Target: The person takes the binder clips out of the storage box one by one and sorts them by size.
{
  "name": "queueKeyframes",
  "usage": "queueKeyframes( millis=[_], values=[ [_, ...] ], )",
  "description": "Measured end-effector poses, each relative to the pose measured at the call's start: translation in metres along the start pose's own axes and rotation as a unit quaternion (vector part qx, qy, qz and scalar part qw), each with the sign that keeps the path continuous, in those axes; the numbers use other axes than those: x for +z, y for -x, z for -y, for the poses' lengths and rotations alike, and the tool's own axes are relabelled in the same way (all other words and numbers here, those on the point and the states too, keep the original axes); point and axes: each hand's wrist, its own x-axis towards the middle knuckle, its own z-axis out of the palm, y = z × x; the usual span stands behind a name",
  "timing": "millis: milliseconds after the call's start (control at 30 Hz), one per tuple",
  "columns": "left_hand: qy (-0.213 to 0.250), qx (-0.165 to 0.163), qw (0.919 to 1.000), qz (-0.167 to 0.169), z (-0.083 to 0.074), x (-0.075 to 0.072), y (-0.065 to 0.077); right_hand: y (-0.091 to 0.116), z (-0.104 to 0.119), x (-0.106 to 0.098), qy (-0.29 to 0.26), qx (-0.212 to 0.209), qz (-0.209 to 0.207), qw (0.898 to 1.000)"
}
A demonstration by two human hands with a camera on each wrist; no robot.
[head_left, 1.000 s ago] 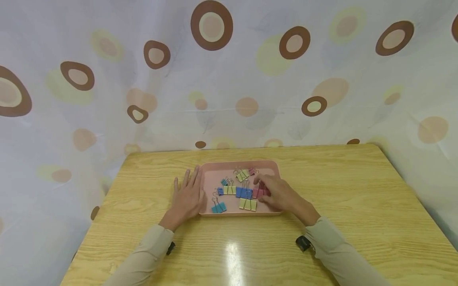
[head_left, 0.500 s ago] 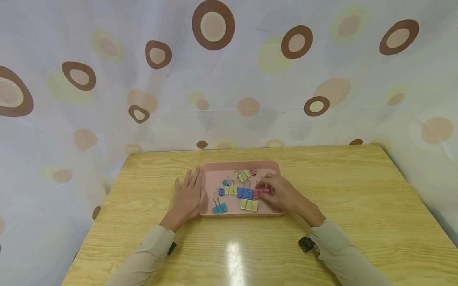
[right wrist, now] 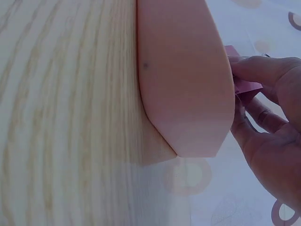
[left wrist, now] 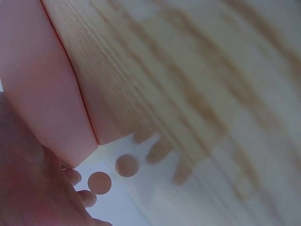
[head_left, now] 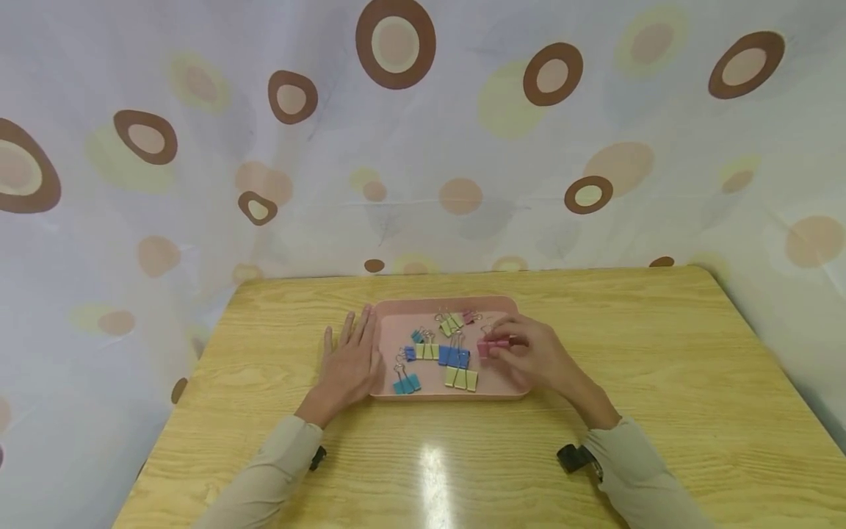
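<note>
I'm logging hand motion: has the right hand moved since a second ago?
Yes: in the head view, the right hand has shifted rightward against the pink tray.

The tray (head_left: pixel 432 380) is pink. A teal clip (head_left: pixel 407 384) lies near its near left corner, a pale yellow clip (head_left: pixel 460 379) along its near edge, a deep pink clip (head_left: pixel 485 350) toward its right edge. The table (head_left: pixel 634 338) is yellowish, wood-grained; the curtain (head_left: pixel 410 139) white, brown-ringed, peach-spotted.

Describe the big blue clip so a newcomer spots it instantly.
On the wooden table lies a pink tray. Near its middle sits the big blue clip, deeper-coloured than the teal clips and larger than the small blue clip.
</note>
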Motion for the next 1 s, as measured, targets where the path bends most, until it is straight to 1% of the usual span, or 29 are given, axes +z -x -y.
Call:
queueKeyframes(
  millis=[200, 333, 500, 700, 833, 1000],
  values=[
    [-0.007, 0.000, 1.0000, 0.005, -0.002, 0.000, -0.001, 0.005, -0.004, -0.007, -0.036, 0.028, -0.023, 0.999],
    [-0.001, 0.001, 1.0000, 0.001, -0.002, -0.001, -0.002, 0.006, -0.008, -0.011, -0.063, 0.036, -0.041, 0.996],
    [-0.002, 0.004, 1.0000, 0.004, 0.000, -0.003, -0.002, 0.006, -0.014, -0.015, -0.083, 0.036, -0.050, 0.995],
    [-0.011, 0.010, 0.9999, -0.002, 0.000, -0.006, -0.004, 0.005, -0.016, -0.022, -0.091, 0.037, -0.063, 0.993],
    [-0.005, 0.010, 0.9999, -0.002, 0.000, -0.005, -0.003, 0.007, -0.017, -0.026, -0.096, 0.041, -0.066, 0.992],
    [-0.007, 0.010, 0.9999, -0.003, -0.001, -0.002, -0.001, 0.010, -0.019, -0.030, -0.112, 0.028, -0.078, 0.990]
  ],
)
